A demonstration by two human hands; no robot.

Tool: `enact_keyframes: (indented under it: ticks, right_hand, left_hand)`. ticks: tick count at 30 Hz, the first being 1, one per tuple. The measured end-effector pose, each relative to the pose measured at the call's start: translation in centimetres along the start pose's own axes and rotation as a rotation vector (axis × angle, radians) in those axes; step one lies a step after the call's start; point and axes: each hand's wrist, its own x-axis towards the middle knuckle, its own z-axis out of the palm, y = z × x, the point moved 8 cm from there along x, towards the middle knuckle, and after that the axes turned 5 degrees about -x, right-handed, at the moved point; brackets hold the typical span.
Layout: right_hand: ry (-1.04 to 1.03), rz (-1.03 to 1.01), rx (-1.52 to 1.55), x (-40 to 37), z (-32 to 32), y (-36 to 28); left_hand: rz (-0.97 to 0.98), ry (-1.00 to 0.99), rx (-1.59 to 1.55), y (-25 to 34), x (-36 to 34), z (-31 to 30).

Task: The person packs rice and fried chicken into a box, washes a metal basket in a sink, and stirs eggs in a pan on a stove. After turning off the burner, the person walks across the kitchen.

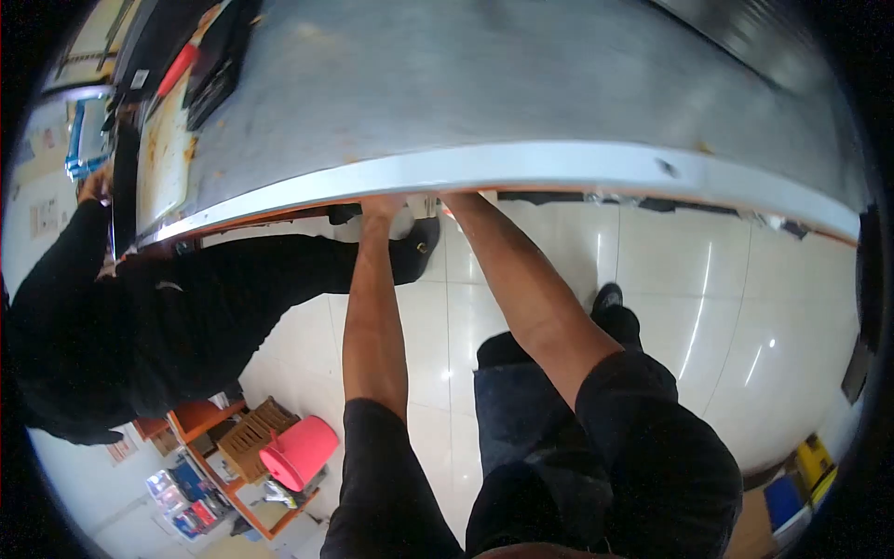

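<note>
Both my arms reach forward beneath the front edge of a grey metal-topped table (447, 88). My left hand (382, 203) shows only at the wrist and back, and the table's pale rim (521, 166) cuts off its fingers. Close beside it, my right hand (459, 199) also passes under the rim with its fingers out of sight. A small whitish object (424, 207) shows between the two wrists, too small to name. Whether either hand holds something is hidden.
A person in black (140, 317) stands at the left, one leg and shoe stretched towards my hands. On the table's left lie a stained white board (166, 168) and a red-handled tool (177, 70). A pink bin (300, 454) and orange shelf (244, 503) stand behind, lower left.
</note>
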Motion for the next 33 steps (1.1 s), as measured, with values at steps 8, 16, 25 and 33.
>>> enact_keyframes:
  ticks: [8,16,25,33]
  right_hand:
    - [0.045,0.13,0.011,3.4,5.8,-0.2]
    - [0.106,0.28,0.222,3.5,7.4,1.2]
    - [-0.495,0.985,1.386,-31.9,-2.2,-1.5]
    - [0.106,0.691,1.81,-51.2,-31.3,-8.3]
  left_hand:
    - [-0.122,0.198,0.021,-0.7,-3.6,-6.8]
    - [-0.076,0.633,-0.003,3.2,-13.0,-11.9]
    - [-0.045,0.069,-0.635,26.2,-32.2,-17.7]
    - [0.257,0.057,-0.759,47.8,-28.0,-25.8]
